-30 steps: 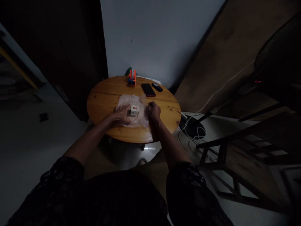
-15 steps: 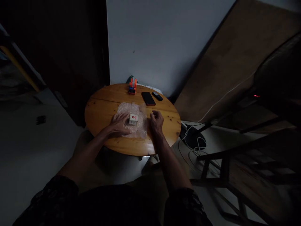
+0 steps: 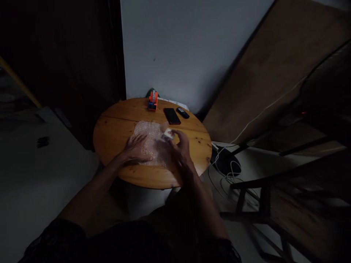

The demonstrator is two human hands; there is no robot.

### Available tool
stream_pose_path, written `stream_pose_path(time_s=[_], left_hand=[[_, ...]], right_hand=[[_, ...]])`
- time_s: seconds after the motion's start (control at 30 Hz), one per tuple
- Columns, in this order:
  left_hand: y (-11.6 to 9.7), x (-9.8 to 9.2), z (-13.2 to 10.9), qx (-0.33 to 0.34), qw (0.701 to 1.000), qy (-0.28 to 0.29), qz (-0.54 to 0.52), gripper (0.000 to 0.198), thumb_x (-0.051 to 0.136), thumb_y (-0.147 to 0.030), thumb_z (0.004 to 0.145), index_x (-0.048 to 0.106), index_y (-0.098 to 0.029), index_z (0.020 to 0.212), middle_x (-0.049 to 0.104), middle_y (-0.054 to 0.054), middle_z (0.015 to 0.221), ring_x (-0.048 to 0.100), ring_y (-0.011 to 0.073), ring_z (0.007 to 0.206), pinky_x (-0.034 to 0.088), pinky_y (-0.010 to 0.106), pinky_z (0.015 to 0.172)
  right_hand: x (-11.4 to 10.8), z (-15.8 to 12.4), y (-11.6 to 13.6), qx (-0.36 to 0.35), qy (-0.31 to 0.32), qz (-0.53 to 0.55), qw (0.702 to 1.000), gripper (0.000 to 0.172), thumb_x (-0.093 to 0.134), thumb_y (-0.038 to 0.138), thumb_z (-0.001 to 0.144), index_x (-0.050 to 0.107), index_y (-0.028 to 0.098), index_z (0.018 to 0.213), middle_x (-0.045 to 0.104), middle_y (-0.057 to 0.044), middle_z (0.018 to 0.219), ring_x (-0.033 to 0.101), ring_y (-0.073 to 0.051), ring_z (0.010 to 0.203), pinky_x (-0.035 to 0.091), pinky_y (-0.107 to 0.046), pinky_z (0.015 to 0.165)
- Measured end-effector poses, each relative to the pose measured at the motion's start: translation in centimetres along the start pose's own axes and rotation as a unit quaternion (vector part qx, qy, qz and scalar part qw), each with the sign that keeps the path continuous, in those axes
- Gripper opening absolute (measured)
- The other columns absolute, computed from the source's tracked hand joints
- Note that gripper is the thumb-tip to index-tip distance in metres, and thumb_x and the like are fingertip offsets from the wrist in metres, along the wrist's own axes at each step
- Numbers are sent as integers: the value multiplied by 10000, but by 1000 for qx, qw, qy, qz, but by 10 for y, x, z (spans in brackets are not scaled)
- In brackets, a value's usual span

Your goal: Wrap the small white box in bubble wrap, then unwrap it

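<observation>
A sheet of bubble wrap (image 3: 149,140) lies flat on the round wooden table (image 3: 115,126). My left hand (image 3: 136,148) rests on its left part with fingers spread and nothing in them. Over the sheet's right side, my right hand (image 3: 181,148) grips a small white box (image 3: 169,134) with a red mark between thumb and fingers. The box looks tilted and a little blurred. Whether it touches the sheet, I cannot tell.
An orange tape dispenser (image 3: 153,101) stands at the table's back edge. To its right lie a dark smartphone (image 3: 172,116) and a small black keypad phone or remote (image 3: 182,113). A wooden chair (image 3: 264,199) and coiled white cables (image 3: 233,175) are at the right.
My right hand has closed on the small box and moved it from the middle of the bubble wrap to the right. The left hand stays spread on the sheet.
</observation>
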State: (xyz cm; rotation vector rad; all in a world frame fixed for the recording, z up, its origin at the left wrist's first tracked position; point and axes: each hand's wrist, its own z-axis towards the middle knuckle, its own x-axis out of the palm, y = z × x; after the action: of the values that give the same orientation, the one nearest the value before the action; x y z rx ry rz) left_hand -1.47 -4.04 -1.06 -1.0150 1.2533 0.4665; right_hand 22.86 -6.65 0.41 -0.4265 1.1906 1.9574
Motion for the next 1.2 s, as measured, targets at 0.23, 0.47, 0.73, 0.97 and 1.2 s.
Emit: stream_pose_path(time_s=[0.23, 0.47, 0.73, 0.97, 1.2], left_hand=[[3, 8, 3, -3, 1000, -15, 24, 1143, 601, -714, 717, 173, -121, 1596, 178, 162, 1675, 148, 330, 1551, 76, 489, 1247], [-3, 3, 0, -9, 999, -3, 35, 1089, 598, -696, 732, 219, -142, 1590, 195, 152, 1672, 147, 339, 1551, 79, 508, 1244], [-6, 1, 5, -20, 999, 21, 35, 1081, 602, -670, 741, 218, -123, 1591, 178, 171, 1671, 125, 342, 1555, 78, 538, 1242], [3, 2, 2, 0, 999, 35, 39, 1075, 596, -729, 737, 248, -170, 1586, 192, 177, 1667, 121, 369, 1551, 33, 629, 1214], [-8, -11, 1, -2, 997, -67, 37, 642, 531, -530, 889, 514, -180, 1427, 511, 145, 1507, 372, 344, 1452, 146, 579, 1226]], right_hand=[[-43, -13, -46, 78, 1, -168, 983, 375, 585, 343, 854, 648, 199, 1195, 650, -139, 1263, 541, -320, 1182, 380, -495, 1008], [-27, -12, -18, -32, -8, -143, 989, 352, 567, 328, 902, 655, 208, 1220, 569, -145, 1396, 516, -309, 1263, 384, -513, 1065], [33, 23, 27, -140, 294, -162, 932, 608, 620, 410, 915, 500, 126, 1438, 509, -196, 1478, 501, -331, 1333, 393, -490, 1099], [32, 23, 0, -104, 279, -191, 935, 529, 420, 400, 1020, 463, 125, 1470, 427, -173, 1562, 367, -300, 1460, 317, -477, 1165], [34, 25, -3, -104, 279, -174, 939, 495, 346, 285, 1024, 469, 98, 1466, 448, -170, 1548, 390, -283, 1443, 323, -455, 1165]])
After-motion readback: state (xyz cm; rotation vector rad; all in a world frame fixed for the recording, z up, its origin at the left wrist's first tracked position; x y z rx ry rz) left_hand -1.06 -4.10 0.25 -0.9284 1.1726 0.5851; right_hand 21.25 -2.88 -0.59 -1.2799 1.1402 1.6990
